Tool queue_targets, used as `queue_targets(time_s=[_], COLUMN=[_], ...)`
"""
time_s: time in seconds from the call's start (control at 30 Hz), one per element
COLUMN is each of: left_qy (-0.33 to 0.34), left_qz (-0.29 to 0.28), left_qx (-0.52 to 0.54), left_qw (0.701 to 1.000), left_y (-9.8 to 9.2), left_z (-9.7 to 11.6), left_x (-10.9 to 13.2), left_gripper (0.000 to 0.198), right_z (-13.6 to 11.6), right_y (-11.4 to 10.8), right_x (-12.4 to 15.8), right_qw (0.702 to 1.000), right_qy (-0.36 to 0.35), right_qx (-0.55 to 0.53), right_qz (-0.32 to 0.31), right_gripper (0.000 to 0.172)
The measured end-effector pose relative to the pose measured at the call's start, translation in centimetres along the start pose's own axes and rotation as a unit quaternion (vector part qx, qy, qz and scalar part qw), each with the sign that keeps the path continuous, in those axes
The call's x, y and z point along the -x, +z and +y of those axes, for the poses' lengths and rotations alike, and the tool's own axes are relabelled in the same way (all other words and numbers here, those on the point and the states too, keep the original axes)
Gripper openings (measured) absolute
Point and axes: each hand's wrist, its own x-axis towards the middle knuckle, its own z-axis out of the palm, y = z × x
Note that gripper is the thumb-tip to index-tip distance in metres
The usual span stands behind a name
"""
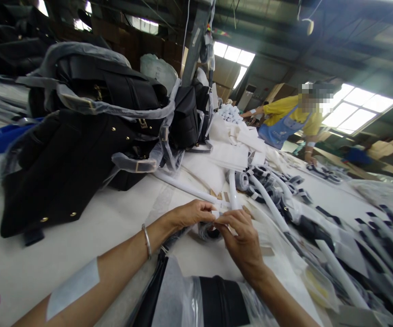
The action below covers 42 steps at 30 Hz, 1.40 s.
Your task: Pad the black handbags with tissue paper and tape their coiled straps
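Note:
My left hand (196, 214) and my right hand (239, 231) meet at the middle of the table, fingertips almost touching. Each is closed in a pinch on a small white piece (215, 213), perhaps tape or paper; its kind is too small to make out. Just beneath the fingertips is a coiled strap (207, 232) in clear plastic, partly covered by my right hand. Nearest to me, below both hands, lies a black bag (222, 302) partly wrapped in clear film and white sheet.
Black bags (90, 145) with film-wrapped straps are piled at the left. White sheets (232, 156) and coiled straps (271, 181) lie ahead. Long wrapped straps (376, 245) cover the right side. Across the table stands a person in a yellow top and blue apron (280, 125).

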Motion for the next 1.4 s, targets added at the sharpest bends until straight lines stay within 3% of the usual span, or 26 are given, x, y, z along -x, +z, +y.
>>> queue_targets(time_s=[0.27,0.4,0.57,0.67,0.77,1.0,1.1,1.23,1.4], left_qy=[0.017,0.02,0.004,-0.001,0.004,-0.016,-0.028,-0.045,-0.047], left_qz=[-0.002,-0.023,-0.055,-0.074,-0.066,-0.041,-0.019,-0.005,-0.024], left_qx=[-0.009,-0.036,-0.089,-0.112,-0.11,-0.112,-0.12,-0.124,-0.14], left_qw=[1.0,0.999,0.995,0.991,0.992,0.993,0.992,0.991,0.989], left_y=[0.0,-0.3,-0.6,-0.5,-0.3,0.6,0.9,0.8,0.5], left_z=[-0.1,0.1,0.5,0.6,0.4,0.5,0.6,0.5,-0.1], left_x=[-0.1,0.0,0.2,0.1,-0.1,0.0,0.2,0.2,0.0], left_gripper=[0.029,0.028,0.026,0.028,0.033,0.034,0.043,0.054,0.055], right_z=[-0.1,-0.3,-0.7,-0.4,0.0,-0.6,-1.2,-0.9,0.5], right_y=[0.2,0.1,-0.6,-0.8,-0.6,-1.0,-4.3,-12.7,-24.5], right_x=[-0.3,-1.0,-2.2,-2.3,-2.0,-1.3,-0.5,3.1,13.0], right_qw=[0.999,0.989,0.94,0.9,0.882,0.889,0.893,0.9,0.826], right_qy=[0.038,0.142,0.315,0.378,0.39,0.377,0.373,0.412,0.564], right_qx=[-0.002,-0.032,-0.111,-0.191,-0.243,-0.244,-0.24,-0.14,-0.003], right_qz=[-0.001,-0.03,-0.076,-0.103,-0.106,-0.087,-0.074,-0.023,0.012], right_gripper=[0.011,0.012,0.016,0.028,0.033,0.029,0.032,0.034,0.044])
